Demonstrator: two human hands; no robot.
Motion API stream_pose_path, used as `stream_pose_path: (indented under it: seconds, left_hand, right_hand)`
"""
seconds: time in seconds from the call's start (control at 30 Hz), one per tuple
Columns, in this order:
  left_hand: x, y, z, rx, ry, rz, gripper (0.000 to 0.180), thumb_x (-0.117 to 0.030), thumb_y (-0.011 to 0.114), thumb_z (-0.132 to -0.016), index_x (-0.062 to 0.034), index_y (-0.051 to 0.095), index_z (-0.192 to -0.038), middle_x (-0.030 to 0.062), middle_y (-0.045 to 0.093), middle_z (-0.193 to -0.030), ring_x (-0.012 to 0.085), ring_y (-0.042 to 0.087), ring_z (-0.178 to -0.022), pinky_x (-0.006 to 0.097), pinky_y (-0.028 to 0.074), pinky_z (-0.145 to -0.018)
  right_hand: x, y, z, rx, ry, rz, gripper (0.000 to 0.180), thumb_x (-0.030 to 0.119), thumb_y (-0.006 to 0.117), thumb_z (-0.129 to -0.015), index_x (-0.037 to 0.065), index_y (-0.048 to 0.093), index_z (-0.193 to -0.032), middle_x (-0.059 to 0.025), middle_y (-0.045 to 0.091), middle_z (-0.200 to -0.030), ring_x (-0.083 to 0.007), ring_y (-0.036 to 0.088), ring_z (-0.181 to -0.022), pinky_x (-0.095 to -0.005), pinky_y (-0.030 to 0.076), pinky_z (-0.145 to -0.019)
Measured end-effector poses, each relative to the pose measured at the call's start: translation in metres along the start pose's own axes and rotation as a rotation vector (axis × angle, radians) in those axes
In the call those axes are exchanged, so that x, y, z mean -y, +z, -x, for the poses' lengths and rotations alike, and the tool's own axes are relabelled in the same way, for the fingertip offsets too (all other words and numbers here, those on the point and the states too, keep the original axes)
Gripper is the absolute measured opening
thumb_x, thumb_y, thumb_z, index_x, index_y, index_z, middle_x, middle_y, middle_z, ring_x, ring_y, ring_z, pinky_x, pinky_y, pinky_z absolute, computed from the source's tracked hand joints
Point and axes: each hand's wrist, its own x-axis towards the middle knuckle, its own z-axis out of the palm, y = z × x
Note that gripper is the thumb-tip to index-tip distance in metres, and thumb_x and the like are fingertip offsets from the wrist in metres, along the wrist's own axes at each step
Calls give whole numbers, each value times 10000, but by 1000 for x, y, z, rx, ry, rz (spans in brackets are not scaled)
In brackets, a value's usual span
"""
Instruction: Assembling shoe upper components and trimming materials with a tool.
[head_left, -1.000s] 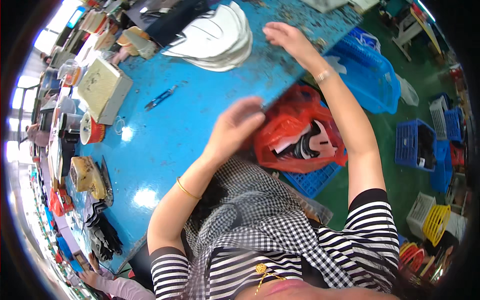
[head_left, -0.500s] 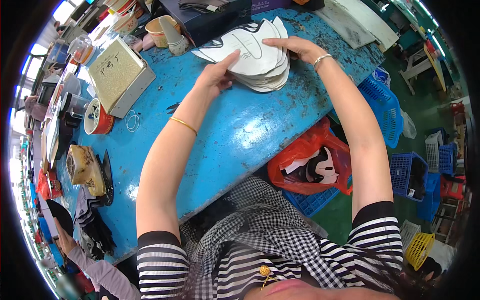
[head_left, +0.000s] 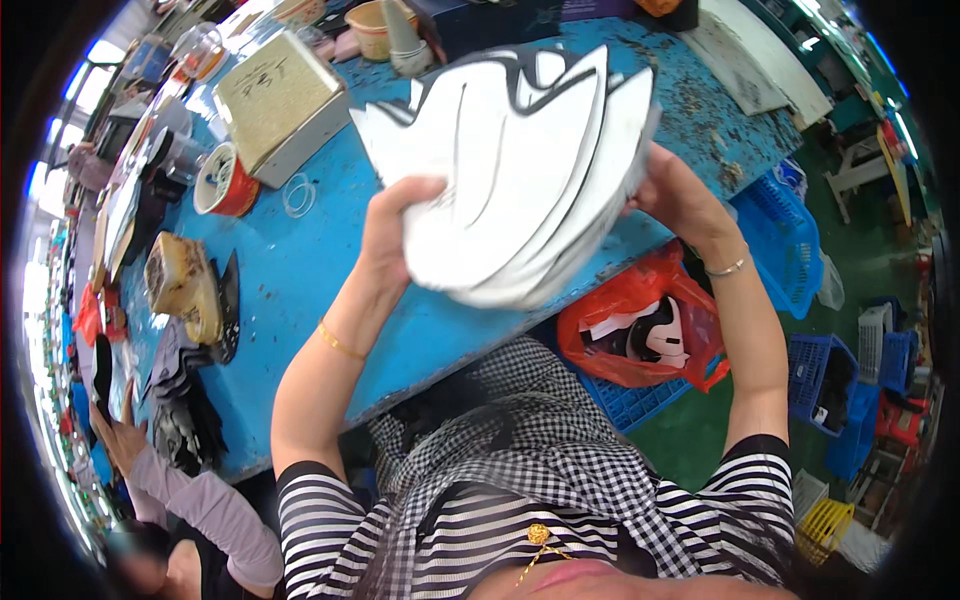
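Observation:
A thick stack of white shoe upper pieces [head_left: 500, 190], with dark trim along the far edge and thin curved lines on top, is raised above the blue table [head_left: 300, 310]. My left hand [head_left: 390, 225] grips its left side, thumb on the top piece and the other fingers hidden. At the right edge, my right hand [head_left: 680, 195] is closed on the same stack, its fingertips partly behind the pieces. The layers fan apart a little on the right, and their lower edges are blurred.
Left on the table are a box [head_left: 275, 105], a red tub [head_left: 227, 185], a yellowed block [head_left: 180, 270] and dark pieces [head_left: 185, 400]. A co-worker's hand [head_left: 122, 440] is at the lower left. Beyond the near edge sits a red bag [head_left: 580, 325]; blue baskets [head_left: 785, 245] stand right.
The stack has come up off the table and nearer to me, carried between both hands. My right hand has shifted from the top of the pieces to their right edge.

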Motion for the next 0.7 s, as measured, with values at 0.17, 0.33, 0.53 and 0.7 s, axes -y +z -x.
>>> stream_pose_path:
  seconds: [0.17, 0.33, 0.53, 0.7]
  left_hand:
    - [-2, -39, 101, -58, -198, -16, 669, -69, 610, -726, 115, 439, -1346, 253, 607, -1239, 343, 652, -1071, 418, 530, -965]
    - [22, -50, 164, -44, -423, -284, 847, 10, 713, -653, 39, 379, -1430, 195, 549, -1339, 281, 564, -1218, 388, 466, -1037]
    - [71, -90, 257, -86, -301, 23, 864, -347, 666, -893, 19, 203, -1524, 196, 398, -1491, 302, 415, -1370, 424, 411, -1078]
    - [87, -59, 287, -154, 48, -159, 904, -475, 608, -904, -135, 104, -1573, 125, 216, -1591, 286, 366, -1402, 485, 441, -1040]
  right_hand:
    - [-34, 24, -28, 362, 254, -343, 912, 749, 403, -896, 4, 431, -1420, -165, 563, -1348, -223, 580, -1194, -401, 470, -1025]
    - [-25, 148, -28, 600, 673, 36, 689, 305, 777, -840, -2, 475, -1378, -125, 602, -1278, -174, 597, -1119, -292, 518, -933]
    - [-63, 167, 4, 470, 527, -11, 695, 210, 773, -823, -4, 439, -1394, -134, 571, -1299, -185, 595, -1113, -305, 522, -923]
    - [-79, 177, 16, 162, 507, -134, 584, 194, 717, -865, -42, 470, -1339, -132, 605, -1228, -192, 615, -1095, -329, 540, -917]
